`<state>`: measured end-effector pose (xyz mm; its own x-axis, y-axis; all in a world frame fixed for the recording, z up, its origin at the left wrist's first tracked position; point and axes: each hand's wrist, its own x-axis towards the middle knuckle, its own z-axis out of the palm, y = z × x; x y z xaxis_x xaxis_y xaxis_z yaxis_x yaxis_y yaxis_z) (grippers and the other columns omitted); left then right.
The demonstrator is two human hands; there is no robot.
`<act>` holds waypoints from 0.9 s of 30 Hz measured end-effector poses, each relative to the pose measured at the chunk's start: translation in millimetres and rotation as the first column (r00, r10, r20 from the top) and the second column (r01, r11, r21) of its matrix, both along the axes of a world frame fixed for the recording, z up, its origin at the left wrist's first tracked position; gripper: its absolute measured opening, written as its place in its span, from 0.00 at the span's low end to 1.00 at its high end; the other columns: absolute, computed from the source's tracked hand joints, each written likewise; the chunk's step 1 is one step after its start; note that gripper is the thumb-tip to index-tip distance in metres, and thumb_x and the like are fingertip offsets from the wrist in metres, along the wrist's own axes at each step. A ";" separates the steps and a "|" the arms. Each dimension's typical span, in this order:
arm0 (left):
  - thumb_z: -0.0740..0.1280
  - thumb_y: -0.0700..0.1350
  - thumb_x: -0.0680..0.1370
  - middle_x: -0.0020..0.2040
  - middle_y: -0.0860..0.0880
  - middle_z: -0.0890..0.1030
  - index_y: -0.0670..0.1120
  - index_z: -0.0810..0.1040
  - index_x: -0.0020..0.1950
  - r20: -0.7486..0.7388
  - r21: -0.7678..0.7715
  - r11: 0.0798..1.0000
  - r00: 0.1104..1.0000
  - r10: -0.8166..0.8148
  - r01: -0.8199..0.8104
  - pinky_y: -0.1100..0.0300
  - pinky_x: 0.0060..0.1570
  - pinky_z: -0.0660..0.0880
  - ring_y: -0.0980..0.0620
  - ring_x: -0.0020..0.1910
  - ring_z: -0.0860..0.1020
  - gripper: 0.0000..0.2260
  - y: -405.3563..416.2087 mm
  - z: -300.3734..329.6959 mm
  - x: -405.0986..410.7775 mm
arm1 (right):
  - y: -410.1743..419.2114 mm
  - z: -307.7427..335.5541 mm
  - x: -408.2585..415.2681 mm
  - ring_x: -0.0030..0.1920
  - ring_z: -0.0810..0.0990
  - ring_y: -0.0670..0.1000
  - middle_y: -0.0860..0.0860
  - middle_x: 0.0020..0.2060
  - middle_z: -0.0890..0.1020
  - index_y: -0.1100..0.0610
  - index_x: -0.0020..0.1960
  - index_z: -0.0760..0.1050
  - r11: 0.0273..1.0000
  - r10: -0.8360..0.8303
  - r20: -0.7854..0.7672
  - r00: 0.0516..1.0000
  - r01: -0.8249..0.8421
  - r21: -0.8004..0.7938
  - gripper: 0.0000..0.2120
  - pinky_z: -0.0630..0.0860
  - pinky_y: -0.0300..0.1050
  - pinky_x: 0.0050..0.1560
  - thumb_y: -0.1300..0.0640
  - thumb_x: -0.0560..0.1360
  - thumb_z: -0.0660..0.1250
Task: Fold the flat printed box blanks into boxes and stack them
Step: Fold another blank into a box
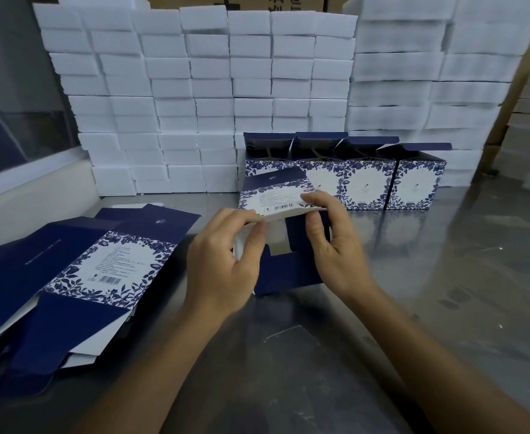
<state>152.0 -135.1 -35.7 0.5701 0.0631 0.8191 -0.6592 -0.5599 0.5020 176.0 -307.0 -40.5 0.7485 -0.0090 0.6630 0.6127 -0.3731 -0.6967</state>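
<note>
A partly folded box blank [276, 195], navy with a blue floral print and a barcode panel, is held above the metal table at the centre. My left hand [226, 261] pinches its lower left edge between thumb and fingers. My right hand [332, 242] grips its right side, fingers curled over the printed panel and thumb on a navy flap. A pile of flat blanks [78, 270] lies at the left. A row of several folded boxes [364, 183] stands behind with lids open.
A wall of white foam blocks [194, 98] fills the back, with more stacks at the right [445, 73]. The shiny metal table [445, 292] stretches right and toward me. A window ledge [22, 189] borders the left.
</note>
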 end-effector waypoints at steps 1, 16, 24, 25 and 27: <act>0.59 0.53 0.79 0.46 0.56 0.78 0.44 0.81 0.53 -0.005 -0.017 0.999 0.999 -0.043 0.043 0.65 0.46 0.70 0.58 0.47 0.77 0.17 0.8 1.6 -1.9 | 1.4 0.2 -0.1 0.66 0.73 0.51 0.48 0.62 0.75 0.41 0.60 0.70 1.000 -0.002 0.001 1.000 0.002 0.025 0.09 0.71 0.57 0.67 0.48 0.81 0.56; 0.66 0.79 0.60 0.77 0.63 0.56 0.67 0.41 0.77 -0.454 -0.376 0.851 0.728 -0.513 0.366 0.46 0.77 0.54 0.58 0.78 0.54 0.53 -7.6 -13.2 3.8 | 16.0 16.0 -15.8 0.47 0.75 0.53 0.54 0.46 0.77 0.50 0.46 0.73 0.953 -0.007 -0.052 0.999 0.022 0.301 0.12 0.73 0.53 0.51 0.44 0.79 0.58; 0.76 0.68 0.60 0.59 0.56 0.73 0.62 0.64 0.59 -0.228 -0.316 0.938 0.949 -0.218 0.140 0.66 0.48 0.77 0.63 0.54 0.77 0.34 -3.6 -15.7 9.3 | 24.9 16.9 -17.7 0.38 0.70 0.40 0.40 0.35 0.73 0.45 0.36 0.71 0.934 0.023 -0.041 0.999 -0.007 0.357 0.17 0.67 0.42 0.45 0.53 0.83 0.60; 0.76 0.66 0.63 0.55 0.57 0.74 0.59 0.65 0.58 -0.206 -0.333 0.935 0.958 -0.199 0.122 0.70 0.43 0.76 0.65 0.49 0.77 0.30 -1.8 -15.2 10.2 | 26.2 17.1 -17.6 0.37 0.70 0.40 0.39 0.33 0.73 0.44 0.34 0.72 0.929 0.028 -0.048 0.998 -0.008 0.371 0.18 0.67 0.40 0.44 0.52 0.83 0.61; 0.72 0.64 0.70 0.45 0.57 0.74 0.57 0.66 0.50 -0.173 -0.327 0.944 0.979 -0.111 0.049 0.73 0.38 0.72 0.65 0.40 0.76 0.20 0.2 -14.8 11.9 | 28.2 17.8 -17.9 0.35 0.71 0.39 0.37 0.31 0.74 0.40 0.33 0.75 0.921 0.050 -0.060 0.997 -0.023 0.389 0.20 0.67 0.36 0.41 0.50 0.83 0.60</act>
<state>163.9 -134.9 -50.4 0.7245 0.2512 0.6418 -0.5725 -0.2993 0.7634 158.1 -278.8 -22.7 0.7961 -0.2270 0.5611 0.5672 -0.0437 -0.8224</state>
